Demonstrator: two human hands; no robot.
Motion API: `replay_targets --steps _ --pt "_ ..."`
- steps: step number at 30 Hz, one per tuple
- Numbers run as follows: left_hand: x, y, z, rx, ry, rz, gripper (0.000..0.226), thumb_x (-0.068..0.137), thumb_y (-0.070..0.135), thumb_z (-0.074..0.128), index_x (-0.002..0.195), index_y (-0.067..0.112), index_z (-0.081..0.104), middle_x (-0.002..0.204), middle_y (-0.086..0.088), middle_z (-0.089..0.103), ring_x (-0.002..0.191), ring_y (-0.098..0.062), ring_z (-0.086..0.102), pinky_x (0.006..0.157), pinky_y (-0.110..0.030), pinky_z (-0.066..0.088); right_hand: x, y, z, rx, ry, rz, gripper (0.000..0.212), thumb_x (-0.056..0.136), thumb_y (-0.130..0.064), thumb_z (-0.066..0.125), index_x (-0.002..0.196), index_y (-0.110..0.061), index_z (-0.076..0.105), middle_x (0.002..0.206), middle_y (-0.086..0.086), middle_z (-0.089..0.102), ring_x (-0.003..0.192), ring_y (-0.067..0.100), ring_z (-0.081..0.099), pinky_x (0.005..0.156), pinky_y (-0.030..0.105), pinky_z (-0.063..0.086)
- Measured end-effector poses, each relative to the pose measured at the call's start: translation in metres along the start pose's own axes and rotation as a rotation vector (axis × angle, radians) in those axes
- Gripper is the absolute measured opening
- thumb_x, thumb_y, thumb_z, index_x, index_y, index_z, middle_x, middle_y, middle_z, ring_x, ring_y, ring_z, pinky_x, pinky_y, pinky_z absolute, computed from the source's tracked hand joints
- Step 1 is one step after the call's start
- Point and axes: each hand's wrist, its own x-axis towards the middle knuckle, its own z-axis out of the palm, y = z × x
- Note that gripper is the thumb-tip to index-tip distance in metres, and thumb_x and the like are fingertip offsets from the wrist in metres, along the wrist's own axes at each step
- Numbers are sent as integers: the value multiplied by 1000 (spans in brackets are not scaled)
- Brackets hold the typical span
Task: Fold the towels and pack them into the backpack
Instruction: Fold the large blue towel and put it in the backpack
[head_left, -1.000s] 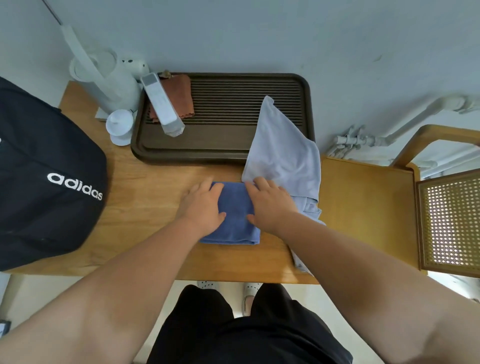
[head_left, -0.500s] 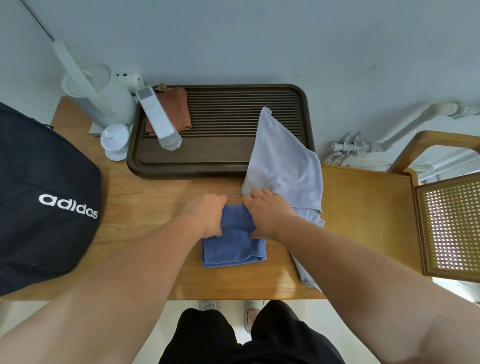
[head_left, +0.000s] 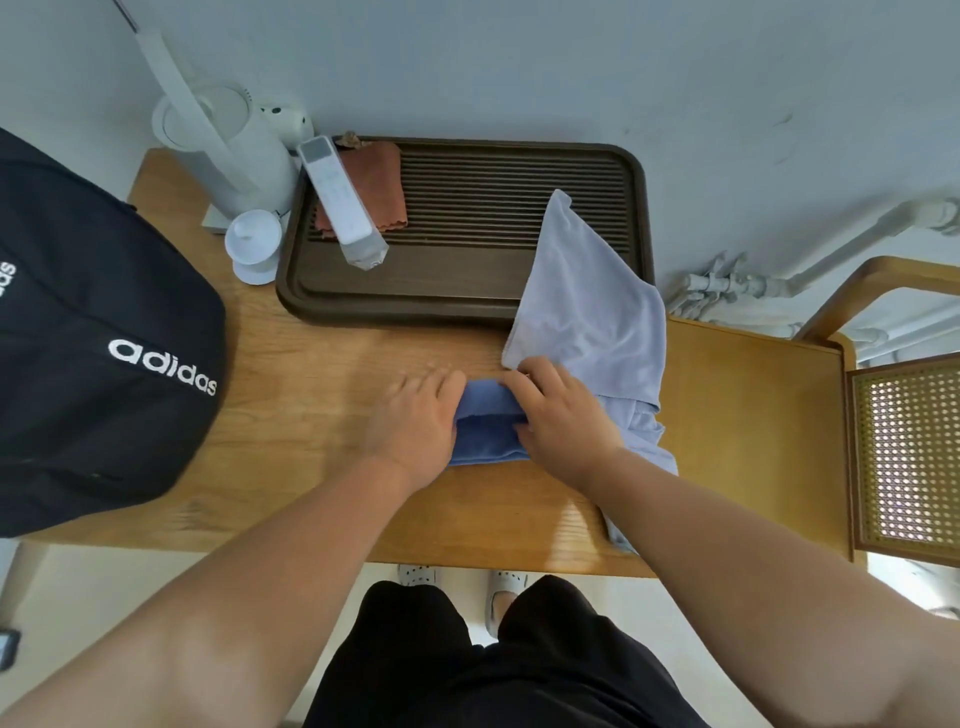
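Towel, blue (head_left: 488, 431), lies folded on the wooden bench (head_left: 322, 374), pinned between both hands. Left hand (head_left: 415, 421) grips its left edge, fingers closed over the cloth. Right hand (head_left: 558, 415) grips the right edge, fingers (head_left: 519, 387) curled on the upper fold. Just right of the right-hand fingers, touching them, a pale grey towel (head_left: 592, 312) lies unfolded; its far corner rests on the dark slatted tray (head_left: 467, 301) and its near end hangs over the bench edge. Black backpack (head_left: 98, 338) stands well left of the left-hand fingers, at the bench end. Whether it is open cannot be determined. White kettle (head_left: 228, 150) stands beyond it, beside the tray.
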Motion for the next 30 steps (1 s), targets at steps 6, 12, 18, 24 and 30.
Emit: replay_targets --steps 6,12,18,24,30 --pt "-55 5 34 13 -141 37 82 99 64 26 159 23 -9 168 -3 -12 155 -25 -9 124 -54 -3 -55 6 15 -46 -89 -78 54 85 -34 71 133 -15 56 153 15 43 140 34 43 108 45 46" --pt "-69 16 54 49 -230 -11 88 95 74 14 154 21 -24 161 -4 -35 147 -25 -35 120 -58 -12 -68 -7 13 -115 -152 -47 56 93 -62 48 125 -17 62 158 14 39 146 37 34 114 54 35" --pt "-65 21 49 -8 -308 -40 80 97 70 6 151 24 -30 156 -1 -43 143 -22 -41 121 -57 -13 -7 -30 8 -117 -179 44 55 105 -56 21 148 -26 38 168 8 16 156 31 3 125 54 6" --pt "-51 10 39 -444 -56 -154 71 97 57 10 160 25 14 168 6 6 155 -12 2 125 -50 9 -6 -18 33 -131 -246 101 62 106 -50 19 160 -19 20 169 6 8 155 29 -8 125 51 -2" --pt "-13 16 44 -308 -58 -212 68 97 55 1 160 28 -2 167 7 -14 153 -13 -17 124 -50 -7 -8 -9 41 -14 -208 90 63 107 -50 21 161 -20 12 170 3 1 154 23 -16 126 43 -3"
